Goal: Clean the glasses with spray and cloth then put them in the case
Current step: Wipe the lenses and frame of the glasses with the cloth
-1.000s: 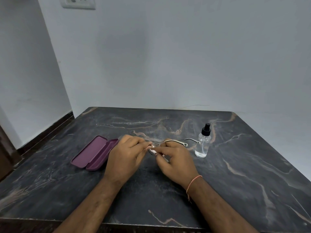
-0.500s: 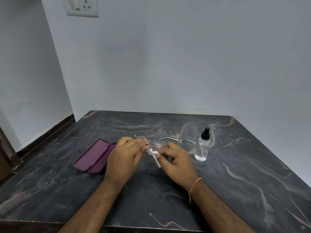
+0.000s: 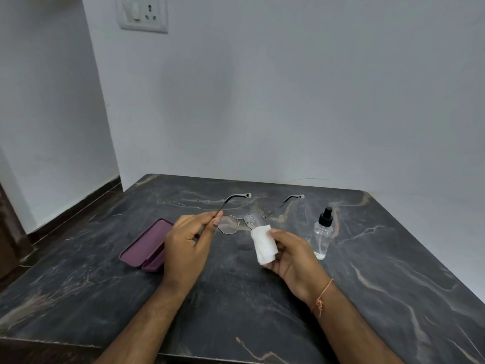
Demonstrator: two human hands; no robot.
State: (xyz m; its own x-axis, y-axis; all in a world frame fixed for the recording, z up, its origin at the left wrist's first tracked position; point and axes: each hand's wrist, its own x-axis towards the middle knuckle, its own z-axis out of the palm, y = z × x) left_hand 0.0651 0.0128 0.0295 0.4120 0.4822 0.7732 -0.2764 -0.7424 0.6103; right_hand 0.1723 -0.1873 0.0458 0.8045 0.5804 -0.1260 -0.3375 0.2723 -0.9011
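Note:
Thin metal-framed glasses (image 3: 237, 222) hang above the table with both temples unfolded and pointing away from me. My left hand (image 3: 187, 245) pinches the frame at its left hinge. My right hand (image 3: 294, 256) grips a folded white cloth (image 3: 263, 244), whose top edge touches the lower rim of the right lens. That lens shows droplets or smears. An open purple glasses case (image 3: 147, 245) lies on the table to the left, partly hidden behind my left hand. A clear spray bottle (image 3: 323, 235) with a black nozzle stands upright to the right.
The dark marble table (image 3: 393, 271) has its front edge near me and its right edge running diagonally. White walls stand behind and to the left, with a socket plate (image 3: 143, 14) high up. Floor shows beyond the table's left side.
The glasses have been lifted and turned so that both lenses face me. My hands have moved apart, and the cloth has come off the lens into plain view in my right hand.

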